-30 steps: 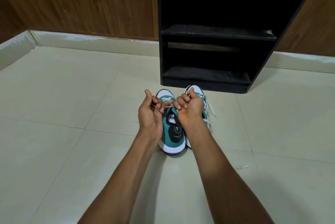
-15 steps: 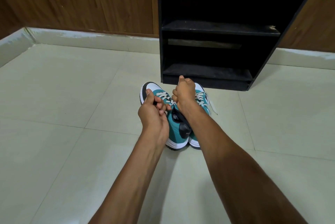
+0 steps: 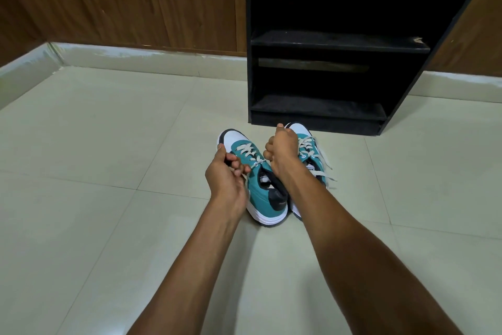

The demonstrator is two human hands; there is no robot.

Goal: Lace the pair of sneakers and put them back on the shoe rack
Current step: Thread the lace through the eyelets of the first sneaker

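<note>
Two teal-and-white sneakers stand side by side on the tiled floor, toes toward the black shoe rack (image 3: 317, 114). The left sneaker (image 3: 258, 188) shows cream laces crossed up its front. My left hand (image 3: 226, 175) is closed on the left end of its lace beside the top eyelets. My right hand (image 3: 281, 148) is fisted on the other end, held above the gap between the shoes. The right sneaker (image 3: 309, 152) is partly hidden by my right wrist; its loose lace ends trail to the right on the floor.
The shoe rack has two low shelves with nothing on them, the bottom one just beyond the shoes' toes. Wood-panelled walls (image 3: 122, 3) with a pale skirting run behind. Pale floor tiles (image 3: 95, 144) spread out to the left and right.
The view has tilted so both toes now show. My hands have drawn apart, the left one lower and the right one higher and farther forward, with the lace taut between them.
</note>
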